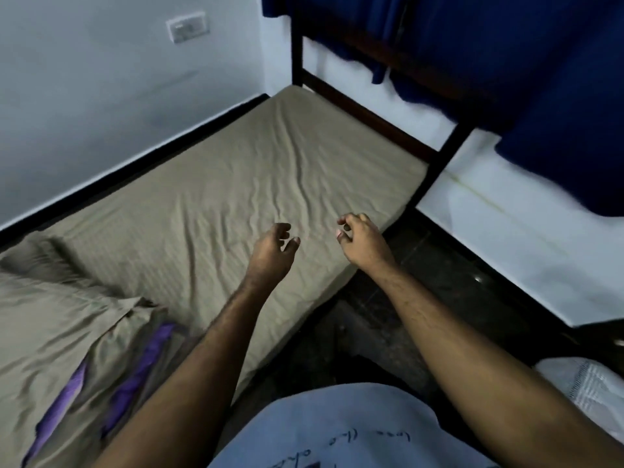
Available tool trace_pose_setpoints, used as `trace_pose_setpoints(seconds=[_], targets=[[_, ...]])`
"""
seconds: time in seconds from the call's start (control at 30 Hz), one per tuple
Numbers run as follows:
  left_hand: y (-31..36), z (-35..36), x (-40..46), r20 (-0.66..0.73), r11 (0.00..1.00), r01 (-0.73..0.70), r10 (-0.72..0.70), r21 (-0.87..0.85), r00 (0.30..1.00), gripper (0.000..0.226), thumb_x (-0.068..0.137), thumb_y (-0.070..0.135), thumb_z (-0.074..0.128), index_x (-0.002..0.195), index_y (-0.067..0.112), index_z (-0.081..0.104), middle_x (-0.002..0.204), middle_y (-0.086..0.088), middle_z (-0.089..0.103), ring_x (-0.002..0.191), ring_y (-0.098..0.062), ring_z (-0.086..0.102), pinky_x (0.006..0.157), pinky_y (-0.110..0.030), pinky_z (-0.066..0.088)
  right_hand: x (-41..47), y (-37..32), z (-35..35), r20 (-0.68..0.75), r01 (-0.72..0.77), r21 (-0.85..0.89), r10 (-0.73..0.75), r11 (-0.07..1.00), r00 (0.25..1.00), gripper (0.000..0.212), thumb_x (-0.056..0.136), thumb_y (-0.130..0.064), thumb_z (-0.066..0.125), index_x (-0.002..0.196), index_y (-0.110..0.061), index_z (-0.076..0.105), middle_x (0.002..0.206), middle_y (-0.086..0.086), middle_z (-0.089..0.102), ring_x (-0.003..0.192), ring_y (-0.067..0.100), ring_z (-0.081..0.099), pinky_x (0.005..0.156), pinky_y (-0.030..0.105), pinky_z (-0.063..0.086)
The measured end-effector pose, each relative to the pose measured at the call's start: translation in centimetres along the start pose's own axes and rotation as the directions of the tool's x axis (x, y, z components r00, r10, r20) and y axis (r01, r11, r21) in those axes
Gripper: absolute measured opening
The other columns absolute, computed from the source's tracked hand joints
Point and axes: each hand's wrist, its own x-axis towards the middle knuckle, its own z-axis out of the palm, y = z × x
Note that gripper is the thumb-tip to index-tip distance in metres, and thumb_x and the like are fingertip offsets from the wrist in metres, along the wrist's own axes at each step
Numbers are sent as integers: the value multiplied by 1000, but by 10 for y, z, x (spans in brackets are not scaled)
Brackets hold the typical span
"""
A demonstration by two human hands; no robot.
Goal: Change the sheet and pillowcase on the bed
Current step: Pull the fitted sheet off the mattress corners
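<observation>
Head view: left hand (271, 246) and right hand (359, 238) hover over the bed's near edge, fingers loosely curled, holding nothing; wrinkled sheet (236, 177) beneath.

The room is dim, with a cool, bluish cast over the white wall (101, 96). Light is soft and even; no hard shadows fall on the beige sheet (219, 184), whose wrinkles show only as faint shading. The floor (422, 298) beside the bed is almost black, with a few small glints. The whole picture is slightly soft. Motion blur smears the lower hem of the blue curtain (557, 113) and the crumpled bedding (67, 332) at lower left. Wide-angle distortion bends the dark bed frame (371, 109) and the wall's edge toward the corners.
</observation>
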Motion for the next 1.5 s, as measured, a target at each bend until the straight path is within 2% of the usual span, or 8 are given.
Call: trace_pose_setpoints(seconds=[0.17, 0.43, 0.53, 0.8, 0.97, 1.17, 1.3, 1.5], targets=[[42, 73, 27, 45, 997, -48, 45, 66, 998, 38, 96, 31, 66, 130, 14, 59, 121, -2, 67, 108, -18, 65, 94, -38, 54, 11, 78, -41, 13, -28, 26, 28, 999, 1000, 26, 93, -19, 63, 118, -13, 64, 117, 9, 58, 100, 28, 65, 89, 39, 53], [133, 215, 86, -2, 989, -97, 98, 109, 995, 26, 98, 21, 62, 122, 9, 66, 105, 0, 70, 96, -13, 68, 81, -20, 47, 75, 216, -136, 30, -101, -29, 102, 994, 994, 27, 94, -23, 61, 119, -12, 61, 117, 9, 60, 107, 31, 61, 85, 41, 52], [156, 249, 99, 5, 991, -89, 88, 96, 996, 27, 98, 19, 63, 122, 7, 65, 105, -4, 72, 97, -16, 68, 84, -23, 50, 101, 249, -156, 73, -122, -12, 122, 992, 990, 25, 94, -23, 62, 116, -10, 63, 112, 10, 62, 105, 31, 62, 86, 40, 52], [165, 290, 148, 26, 988, 34, -38, 152, 999, 30, 98, 26, 63, 126, 15, 63, 102, -1, 73, 97, -15, 68, 83, -22, 46, 170, 296, -173, 145, -215, 65, 204, 974, 968, 25, 94, -23, 65, 114, -8, 65, 107, 9, 68, 105, 28, 63, 84, 30, 47], [181, 325, 208, 55, 991, 85, -91, 105, 994, 32, 98, 23, 63, 128, 12, 61, 102, -2, 71, 99, -18, 67, 84, -23, 45, 223, 314, -185, 207, -227, 63, 209, 972, 956, 40, 95, -33, 65, 127, -9, 58, 95, -4, 57, 105, 25, 61, 87, 35, 49], [213, 357, 288, 139, 993, 75, -88, 96, 986, 39, 100, 24, 61, 136, 12, 55, 111, -5, 71, 103, -20, 66, 85, -26, 48, 299, 340, -208, 243, -300, -14, 294, 954, 924, 36, 96, -30, 64, 123, -7, 58, 113, 11, 64, 106, 30, 61, 87, 38, 50], [215, 377, 338, 176, 987, 86, -109, 134, 978, 40, 99, 24, 59, 137, 14, 54, 111, -5, 74, 104, -26, 68, 89, -42, 56, 347, 357, -206, 261, -390, 5, 376, 921, 889, 36, 98, -30, 62, 123, -5, 59, 117, 12, 65, 110, 31, 61, 84, 33, 48], [199, 419, 380, 191, 976, 132, -165, 175, 968, 45, 98, 22, 63, 139, 8, 52, 117, -13, 72, 111, -29, 67, 95, -39, 53, 404, 397, -175, 392, -543, 46, 485, 838, 782, 46, 101, -32, 58, 132, 2, 53, 129, 17, 62, 121, 33, 56, 95, 36, 44]])
